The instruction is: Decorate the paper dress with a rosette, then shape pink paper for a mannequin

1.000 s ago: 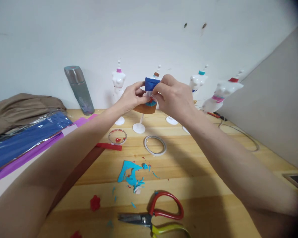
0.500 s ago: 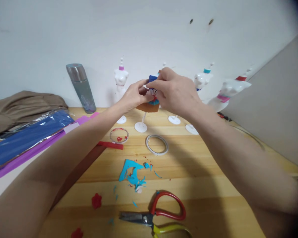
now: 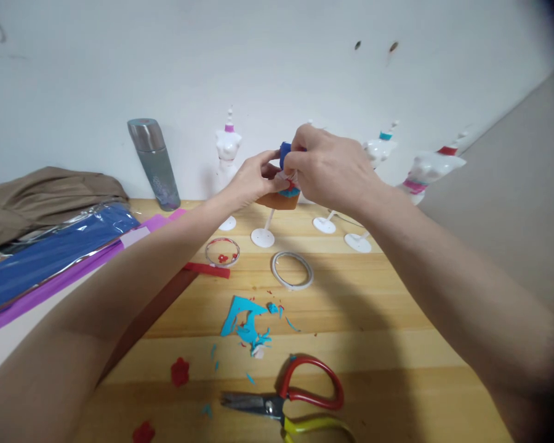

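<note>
A miniature dress form with a white round base (image 3: pixel 263 238) stands in front of me, between my hands. It wears an orange-brown skirt (image 3: pixel 277 202) and a blue top piece (image 3: pixel 284 152), with a small turquoise, white and red trim (image 3: pixel 290 188) at the waist. My left hand (image 3: pixel 249 179) is closed around its left side, thumb pressed near the trim. From the right, my right hand (image 3: pixel 332 165) pinches at the blue piece; its fingertips are partly hidden. Several other white dress forms (image 3: pixel 228 144) with coloured neck bands stand behind and beside it.
Red-and-yellow handled scissors (image 3: pixel 311 406) lie near the front, beside red flower cutouts (image 3: pixel 180 372). Turquoise scraps (image 3: pixel 245 329), a white ring (image 3: pixel 277 271) and a clear ring (image 3: pixel 207 252) lie midway. Left are a bottle (image 3: pixel 154 169), brown cloth (image 3: pixel 55 194) and a blue packet (image 3: pixel 64 252).
My right fingers have closed in on the blue piece and now cover more of its right side. My left hand keeps its hold. The view has shifted slightly.
</note>
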`<state>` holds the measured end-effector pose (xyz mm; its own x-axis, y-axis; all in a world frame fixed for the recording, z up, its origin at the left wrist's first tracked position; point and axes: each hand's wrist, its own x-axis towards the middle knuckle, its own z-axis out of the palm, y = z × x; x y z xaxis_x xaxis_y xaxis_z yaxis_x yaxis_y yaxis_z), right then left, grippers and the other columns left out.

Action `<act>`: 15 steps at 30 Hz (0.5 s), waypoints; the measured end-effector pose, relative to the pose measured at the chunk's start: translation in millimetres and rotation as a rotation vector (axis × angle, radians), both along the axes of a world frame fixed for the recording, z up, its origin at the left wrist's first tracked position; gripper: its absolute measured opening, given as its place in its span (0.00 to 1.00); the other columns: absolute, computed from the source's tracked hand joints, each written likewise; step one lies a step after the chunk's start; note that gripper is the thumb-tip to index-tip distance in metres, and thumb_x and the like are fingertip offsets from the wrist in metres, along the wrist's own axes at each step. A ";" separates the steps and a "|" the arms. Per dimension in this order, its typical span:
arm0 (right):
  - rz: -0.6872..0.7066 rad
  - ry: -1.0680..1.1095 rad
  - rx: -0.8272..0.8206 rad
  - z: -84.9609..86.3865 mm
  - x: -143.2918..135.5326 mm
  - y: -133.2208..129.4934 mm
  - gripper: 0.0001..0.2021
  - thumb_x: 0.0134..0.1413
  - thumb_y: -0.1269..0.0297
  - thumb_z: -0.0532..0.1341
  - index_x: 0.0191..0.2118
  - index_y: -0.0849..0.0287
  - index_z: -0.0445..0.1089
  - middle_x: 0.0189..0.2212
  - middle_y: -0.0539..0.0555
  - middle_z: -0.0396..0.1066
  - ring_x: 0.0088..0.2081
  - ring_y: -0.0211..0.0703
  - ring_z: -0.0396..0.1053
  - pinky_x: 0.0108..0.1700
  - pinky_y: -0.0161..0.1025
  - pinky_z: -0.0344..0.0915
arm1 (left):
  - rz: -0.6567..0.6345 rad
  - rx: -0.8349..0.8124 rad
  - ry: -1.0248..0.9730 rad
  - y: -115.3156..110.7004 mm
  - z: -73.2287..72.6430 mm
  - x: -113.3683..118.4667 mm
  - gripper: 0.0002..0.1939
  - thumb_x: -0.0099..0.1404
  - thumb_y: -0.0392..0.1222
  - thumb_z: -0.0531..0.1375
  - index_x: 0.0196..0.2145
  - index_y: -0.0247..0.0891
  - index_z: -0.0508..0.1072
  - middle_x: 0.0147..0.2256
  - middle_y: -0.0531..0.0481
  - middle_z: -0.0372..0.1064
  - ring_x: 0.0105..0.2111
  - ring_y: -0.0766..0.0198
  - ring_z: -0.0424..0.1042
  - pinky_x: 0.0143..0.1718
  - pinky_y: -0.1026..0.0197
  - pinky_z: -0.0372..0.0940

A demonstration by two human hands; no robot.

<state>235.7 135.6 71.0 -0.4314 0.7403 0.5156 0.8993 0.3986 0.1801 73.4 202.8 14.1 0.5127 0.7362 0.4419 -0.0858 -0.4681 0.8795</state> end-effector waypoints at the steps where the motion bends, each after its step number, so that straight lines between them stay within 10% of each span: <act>1: -0.006 -0.001 0.022 0.1 1.3 0.6 0.06 0.55 0.73 0.61 0.31 0.56 0.72 0.47 0.60 0.75 0.40 0.51 0.70 0.33 0.44 0.57 | 0.005 0.000 -0.004 -0.1 0.2 0.2 0.18 0.61 0.31 0.68 0.48 0.39 0.72 0.33 0.55 0.78 0.40 0.60 0.76 0.47 0.56 0.69; 15: -0.009 0.003 -0.087 11.9 -7.6 -3.8 0.06 0.53 0.74 0.63 0.29 0.57 0.72 0.46 0.60 0.75 0.42 0.54 0.73 0.38 0.47 0.63 | 0.085 0.083 0.052 4.1 -0.6 1.8 0.17 0.61 0.37 0.70 0.47 0.38 0.73 0.31 0.54 0.75 0.40 0.55 0.77 0.44 0.55 0.70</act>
